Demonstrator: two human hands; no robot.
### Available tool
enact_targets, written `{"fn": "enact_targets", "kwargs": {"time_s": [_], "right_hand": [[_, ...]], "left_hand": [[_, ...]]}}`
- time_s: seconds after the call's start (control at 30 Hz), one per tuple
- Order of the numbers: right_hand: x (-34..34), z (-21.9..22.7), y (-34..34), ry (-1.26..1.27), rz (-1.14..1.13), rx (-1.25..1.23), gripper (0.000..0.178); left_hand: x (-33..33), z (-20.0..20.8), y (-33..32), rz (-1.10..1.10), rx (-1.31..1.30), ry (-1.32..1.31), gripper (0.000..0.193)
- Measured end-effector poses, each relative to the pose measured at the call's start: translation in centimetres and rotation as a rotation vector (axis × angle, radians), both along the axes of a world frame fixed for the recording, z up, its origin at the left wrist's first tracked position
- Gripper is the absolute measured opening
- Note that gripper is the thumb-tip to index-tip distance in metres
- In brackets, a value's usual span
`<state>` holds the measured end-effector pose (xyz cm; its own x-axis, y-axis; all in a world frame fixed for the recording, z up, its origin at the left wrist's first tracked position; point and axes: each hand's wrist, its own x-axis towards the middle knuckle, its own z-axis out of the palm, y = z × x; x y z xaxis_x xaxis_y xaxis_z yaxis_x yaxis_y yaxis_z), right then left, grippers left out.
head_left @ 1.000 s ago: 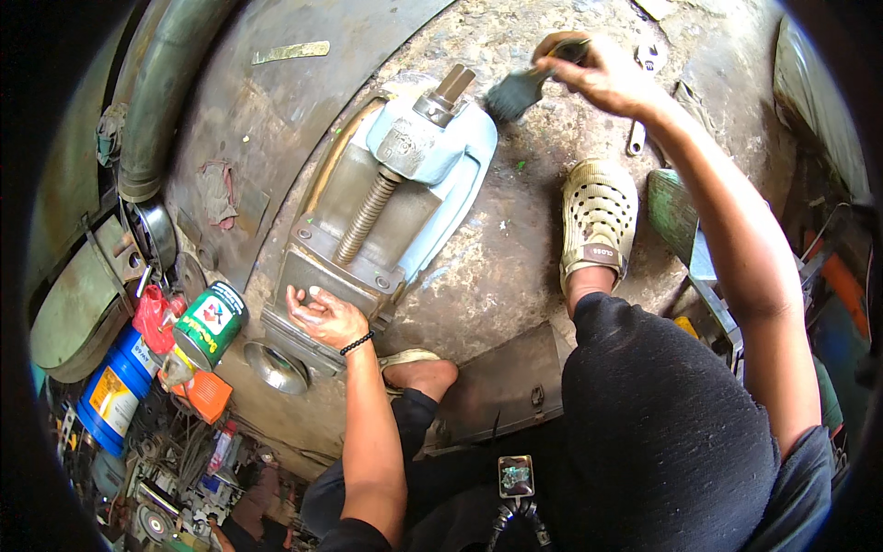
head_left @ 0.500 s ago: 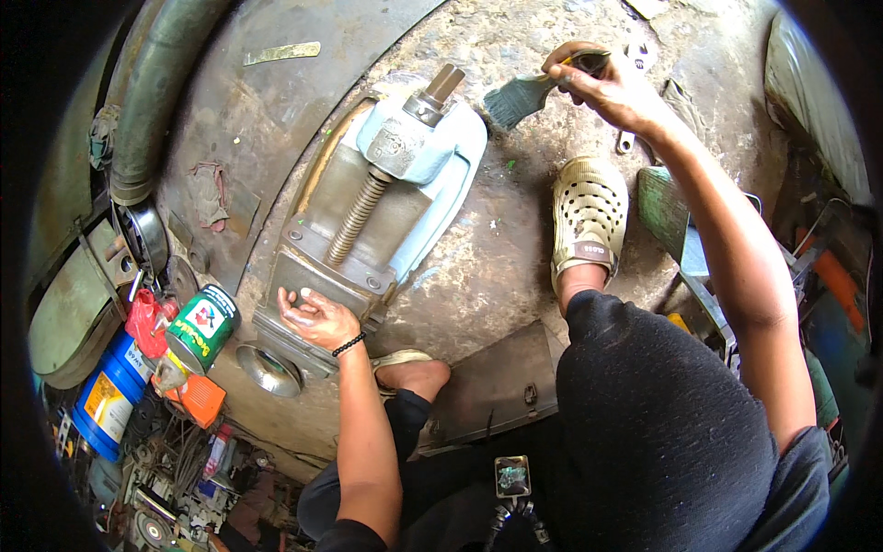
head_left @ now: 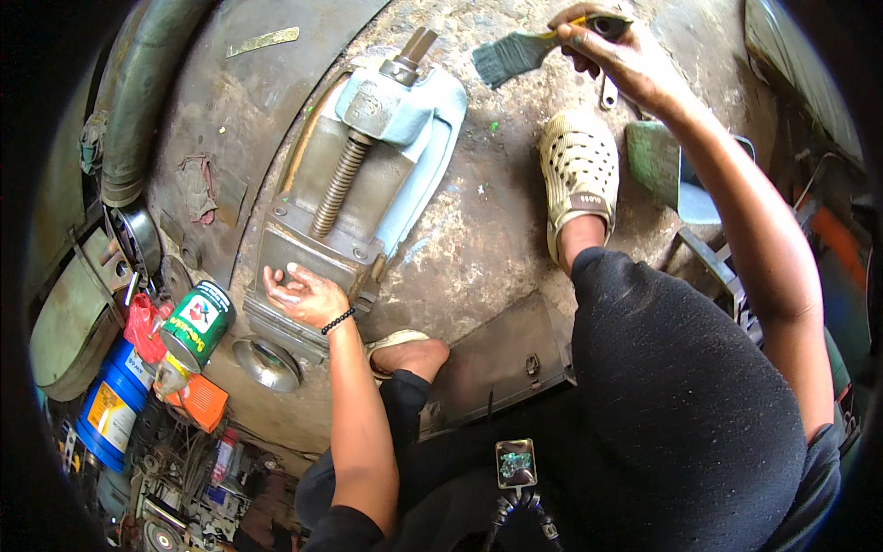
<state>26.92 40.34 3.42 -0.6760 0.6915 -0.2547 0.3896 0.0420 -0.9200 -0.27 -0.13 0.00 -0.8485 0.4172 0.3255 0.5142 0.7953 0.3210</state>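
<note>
A large machine vise (head_left: 368,170) lies on the floor ahead of me, with bare metal slides, a threaded screw and light-blue paint on its far end and right side. My left hand (head_left: 308,296) is over the vise's near jaw, palm partly up, fingers loosely curled and apart with nothing in them. Whether it touches the metal I cannot tell. My right hand (head_left: 602,51) grips a paintbrush (head_left: 515,57) by its yellow and black handle. The brush's grey-blue bristles point left, off the floor, to the right of the vise's far end.
A shiny metal bowl (head_left: 267,363) sits by the vise's near end, beside a green can (head_left: 200,324) and a blue bucket (head_left: 117,400). My clogged foot (head_left: 579,175) stands right of the vise. A green-grey metal piece (head_left: 655,156) lies beyond it. A thick pipe (head_left: 147,101) runs at left.
My right hand has lifted the brush up and slightly away, toward the top of the view. The view has shifted a little, so the vise sits higher and further left. My left hand stays by the jaw.
</note>
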Motion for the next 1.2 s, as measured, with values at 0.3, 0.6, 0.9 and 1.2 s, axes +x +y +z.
{"fn": "enact_targets", "kwargs": {"time_s": [0.3,0.6,0.9,1.2], "right_hand": [[3.4,5.6,-7.3,-0.026,-0.266,-0.401,0.028],[0.7,8.9,-10.4,-0.379,-0.187,-0.213,0.03],[-4.2,-0.5,-25.5,0.12,-0.669,-0.179,0.027],[-6.9,-4.8,-28.2,0.21,-0.746,-0.061,0.025]], "left_hand": [[-0.2,-0.6,-0.5,0.001,0.208,-0.041,0.042],[0.0,0.1,-0.9,-0.039,0.328,-0.034,0.04],[-0.2,-0.1,-1.2,-0.047,0.287,-0.029,0.039],[-0.4,-0.5,-0.9,-0.076,0.235,0.0,0.036]]}}
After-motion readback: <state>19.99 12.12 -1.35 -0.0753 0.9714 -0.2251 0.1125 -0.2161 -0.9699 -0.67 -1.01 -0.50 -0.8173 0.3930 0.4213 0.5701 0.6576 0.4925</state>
